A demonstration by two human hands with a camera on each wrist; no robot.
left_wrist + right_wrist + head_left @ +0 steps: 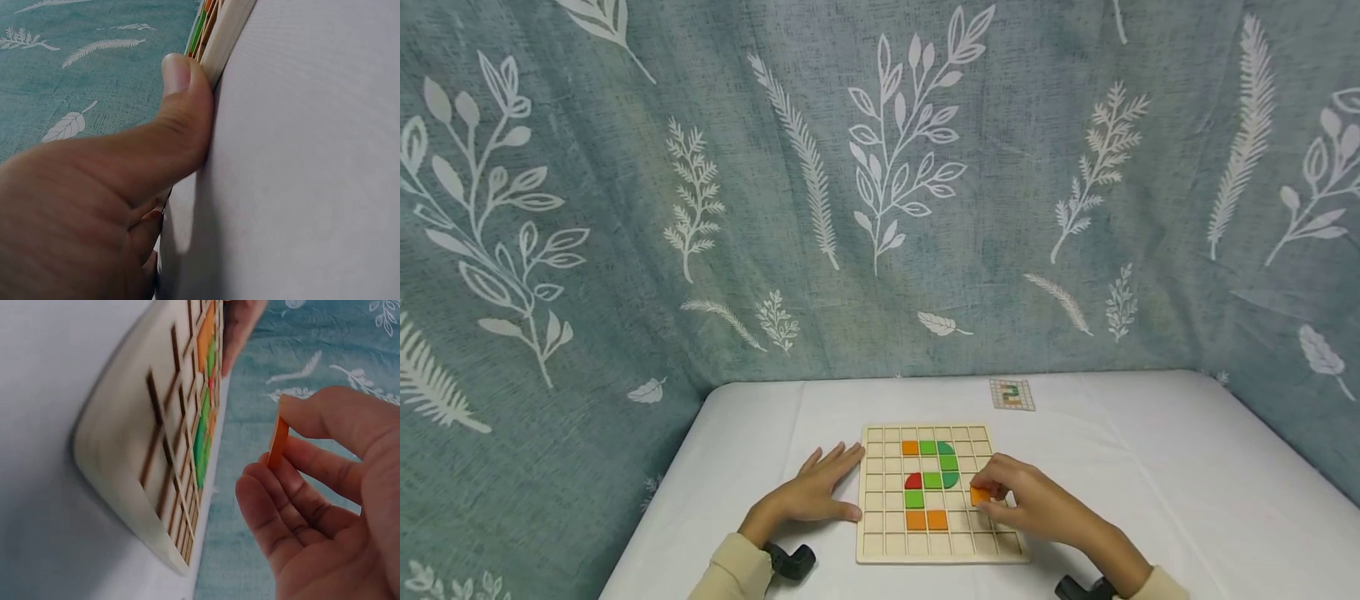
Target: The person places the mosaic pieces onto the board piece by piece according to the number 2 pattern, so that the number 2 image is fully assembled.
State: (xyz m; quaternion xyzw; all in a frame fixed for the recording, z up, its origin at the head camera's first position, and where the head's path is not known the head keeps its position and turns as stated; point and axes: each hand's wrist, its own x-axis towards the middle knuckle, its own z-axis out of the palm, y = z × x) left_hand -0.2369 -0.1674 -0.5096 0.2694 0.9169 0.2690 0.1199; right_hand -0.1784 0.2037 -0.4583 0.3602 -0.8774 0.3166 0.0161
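Observation:
A wooden grid board (880, 546) lies on the white table, with orange, green and red tiles set in several of its squares. My right hand (1037, 500) pinches an orange square tile (980, 496) between thumb and fingers, over the right side of the board. In the right wrist view the orange tile (279, 444) is seen edge-on, apart from the board (112, 437). With fingers spread, my left hand (816, 492) rests at the board's left edge. Its thumb (178, 106) touches the board's side in the left wrist view.
A small pattern card (1012, 395) with a printed coloured grid lies at the back of the table (760, 417). Behind the table hangs a blue-green cloth (820, 317) with white leaf prints. Black straps with camera mounts (793, 562) sit at the wrists.

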